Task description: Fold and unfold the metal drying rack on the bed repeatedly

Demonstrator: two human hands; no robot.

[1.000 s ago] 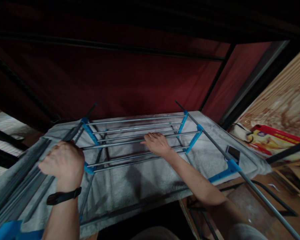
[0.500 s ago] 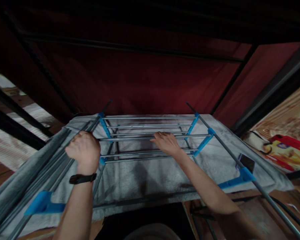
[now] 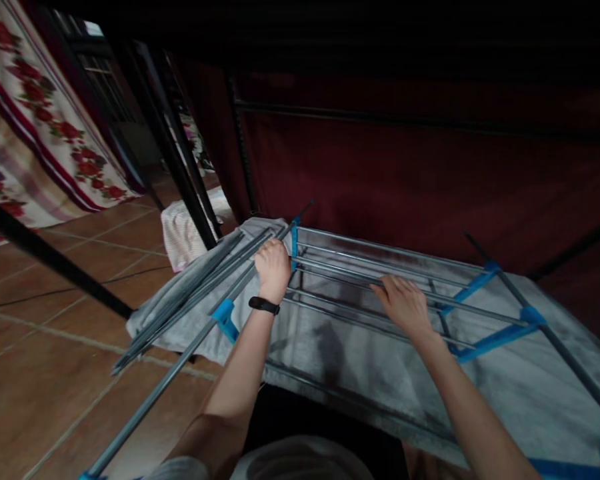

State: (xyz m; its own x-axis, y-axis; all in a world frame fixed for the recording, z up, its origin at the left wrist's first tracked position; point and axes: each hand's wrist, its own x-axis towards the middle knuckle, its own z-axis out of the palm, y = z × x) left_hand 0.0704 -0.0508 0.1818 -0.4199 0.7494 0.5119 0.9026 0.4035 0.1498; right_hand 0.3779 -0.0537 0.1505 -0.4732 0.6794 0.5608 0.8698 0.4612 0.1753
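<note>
A metal rack frame [image 3: 360,267] of grey rods and blue plastic connectors lies on a grey towel [image 3: 340,360] spread over a low surface. My left hand [image 3: 273,261], with a black band on its wrist, is closed around the frame's left side rod beside a blue connector [image 3: 295,237]. My right hand [image 3: 404,303] rests palm down on the crosswise rods near the middle, fingers curled over one of them. A bundle of loose grey rods [image 3: 195,293] lies on the towel to the left of my left hand.
A dark red fabric wall [image 3: 405,173] stands behind the rack. Black metal poles [image 3: 180,167] rise at the left. A floral cloth [image 3: 35,127] hangs at the far left above a brown tiled floor [image 3: 55,347]. A white cloth [image 3: 180,233] lies by the poles.
My view has swung left, so the tiled floor and floral cloth now show. My left hand has slid further along the side rod to the far blue connector. My right hand stays on the crosswise rods.
</note>
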